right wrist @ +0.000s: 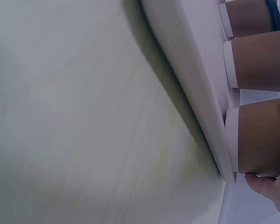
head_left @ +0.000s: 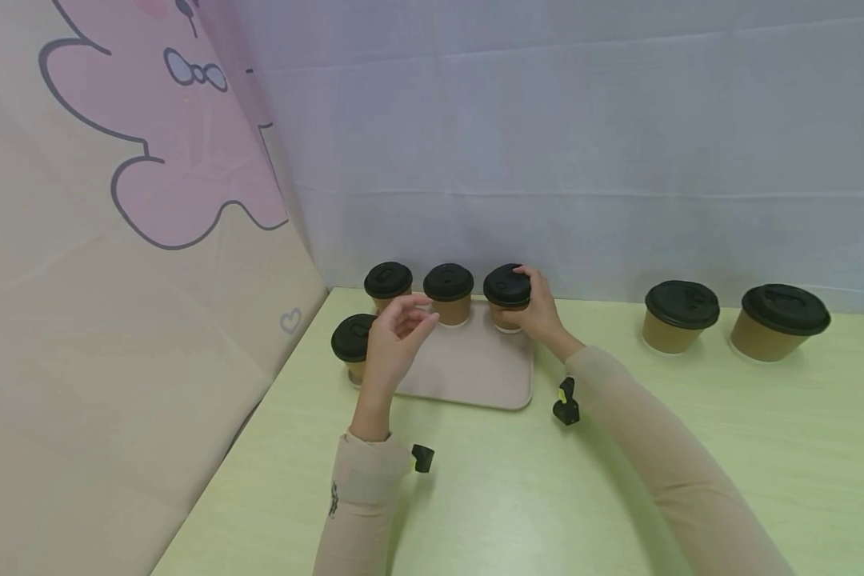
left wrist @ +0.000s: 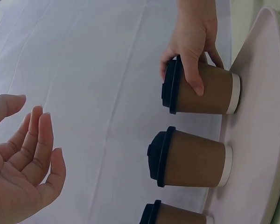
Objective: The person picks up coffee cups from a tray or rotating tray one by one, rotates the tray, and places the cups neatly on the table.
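My right hand [head_left: 542,314] grips a brown paper coffee cup [head_left: 507,286] with a black lid, its thumb on the side and fingers over the lid. That cup stands upright at the back right of a pale pink tray [head_left: 468,372]. To its left on the tray is a matching lidded cup [head_left: 450,292], and another lidded cup [head_left: 389,280] sits farther left. A further lidded cup [head_left: 351,339] stands nearer, partly hidden by my left hand [head_left: 394,340]. That hand hovers over the tray's left side, fingers loosely curved and holding nothing, as the left wrist view also shows.
Two more lidded cups [head_left: 680,316] [head_left: 776,322] stand on the light green table [head_left: 490,488], well right of the tray. A pale cloth wall [head_left: 583,144] rises close behind the cups. Another wall [head_left: 151,344] with a pink cartoon figure borders the left.
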